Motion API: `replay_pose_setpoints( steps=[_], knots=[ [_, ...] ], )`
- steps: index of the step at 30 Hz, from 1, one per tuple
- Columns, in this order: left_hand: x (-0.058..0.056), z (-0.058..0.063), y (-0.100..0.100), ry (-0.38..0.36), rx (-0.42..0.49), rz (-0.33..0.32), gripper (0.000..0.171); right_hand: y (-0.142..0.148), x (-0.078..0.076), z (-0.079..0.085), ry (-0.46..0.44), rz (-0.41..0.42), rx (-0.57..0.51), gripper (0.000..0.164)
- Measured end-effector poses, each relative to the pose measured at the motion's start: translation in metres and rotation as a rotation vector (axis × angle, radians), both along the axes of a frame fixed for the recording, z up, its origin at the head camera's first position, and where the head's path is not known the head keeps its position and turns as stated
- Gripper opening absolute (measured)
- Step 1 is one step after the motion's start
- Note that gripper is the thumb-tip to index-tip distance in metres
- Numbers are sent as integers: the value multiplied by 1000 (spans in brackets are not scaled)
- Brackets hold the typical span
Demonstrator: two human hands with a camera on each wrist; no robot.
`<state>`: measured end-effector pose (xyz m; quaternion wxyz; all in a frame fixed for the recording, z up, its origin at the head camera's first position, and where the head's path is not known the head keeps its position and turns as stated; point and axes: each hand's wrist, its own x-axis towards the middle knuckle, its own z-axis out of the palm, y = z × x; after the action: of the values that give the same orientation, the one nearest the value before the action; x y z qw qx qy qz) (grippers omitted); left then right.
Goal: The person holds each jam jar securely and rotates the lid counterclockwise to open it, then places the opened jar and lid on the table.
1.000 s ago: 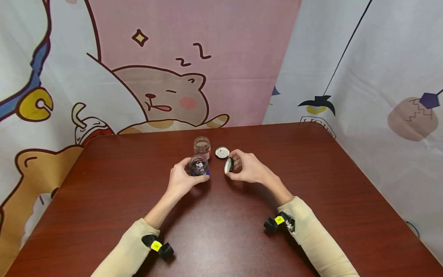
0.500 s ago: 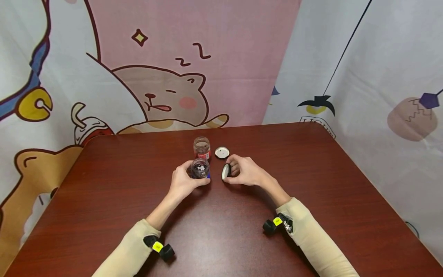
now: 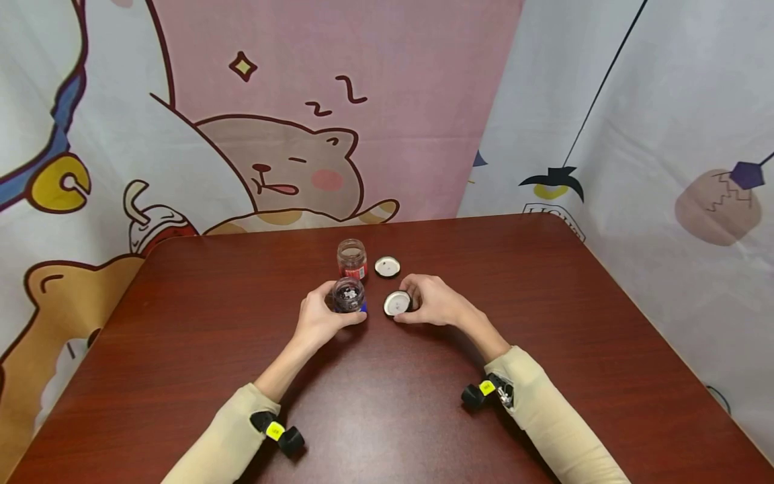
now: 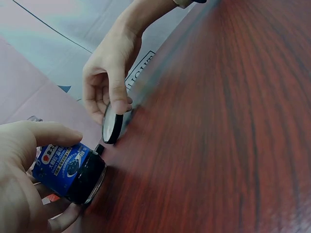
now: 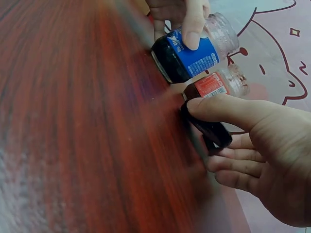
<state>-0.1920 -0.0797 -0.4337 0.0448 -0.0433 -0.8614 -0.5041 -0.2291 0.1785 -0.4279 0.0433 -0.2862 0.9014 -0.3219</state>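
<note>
My left hand [image 3: 319, 316] grips an uncapped glass jar [image 3: 349, 296] around its side. A blue label [image 4: 63, 164] and dark contents in the jar's lower part show in the left wrist view. To its right, my right hand [image 3: 437, 301] holds a black-rimmed jar lid [image 3: 397, 304] by the edge, thumb on the near side, its white inside facing up. In the right wrist view the lid [image 5: 208, 127] looks tilted, low over or touching the table; I cannot tell which. Lid and jar are apart.
Behind the blue-labelled jar stands a second open jar [image 3: 352, 259] with a red label. Another lid [image 3: 388, 267] lies white side up beside it. All stand on a dark red wooden table [image 3: 484, 262], backed by a printed cartoon curtain [image 3: 411, 101].
The right hand's lid has turned from nearly upright to white side up, after coming slightly nearer. Earlier, the left hand brought its jar a little nearer; now it holds still.
</note>
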Motion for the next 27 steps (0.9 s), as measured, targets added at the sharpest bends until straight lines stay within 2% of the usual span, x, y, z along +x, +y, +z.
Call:
replay_pose_setpoints(
  steps=[7,14,27],
  knots=[
    [0,0,-1,-9,17,-32,62,2,0,-5,65,6,48,47],
    [-1,-1,-3,-23,55,-95,62,3,-1,-7,63,-7,88,45],
    [3,4,-5,-69,44,-138,75,4,2,-2,67,20,117,56]
  ],
)
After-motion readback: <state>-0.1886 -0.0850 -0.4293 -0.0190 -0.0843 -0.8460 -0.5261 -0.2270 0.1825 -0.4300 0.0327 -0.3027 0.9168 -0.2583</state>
